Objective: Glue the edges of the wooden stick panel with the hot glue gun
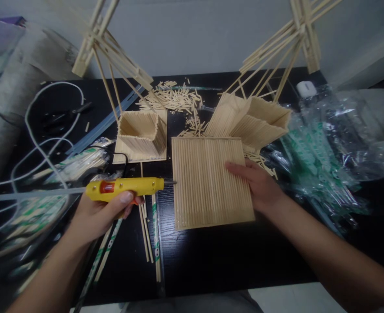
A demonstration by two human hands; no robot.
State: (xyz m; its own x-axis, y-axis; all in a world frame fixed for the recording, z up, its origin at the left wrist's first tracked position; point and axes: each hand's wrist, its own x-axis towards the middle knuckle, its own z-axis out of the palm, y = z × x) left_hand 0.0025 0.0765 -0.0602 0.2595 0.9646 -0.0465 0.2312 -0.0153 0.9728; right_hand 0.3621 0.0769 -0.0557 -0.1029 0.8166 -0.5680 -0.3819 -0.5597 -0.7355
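A square panel of glued wooden sticks (208,180) lies flat in the middle of the black table (218,256). My right hand (255,184) rests on the panel's right edge, fingers stretched flat across it. My left hand (99,213) is wrapped round a yellow hot glue gun (123,188) with an orange trigger. The gun's metal nozzle points right and sits at the panel's left edge. A clear glue stick pokes out of the gun's back end toward the left.
An open stick box (143,137) on a base stands behind the gun. Folded stick panels (249,119) lie at the back right under tall stick frames (120,56). Cut stick ends (172,98), wrapped chopsticks (81,163), plastic wrappers (319,161), white cable (38,143) and loose chopsticks (151,234) surround the panel.
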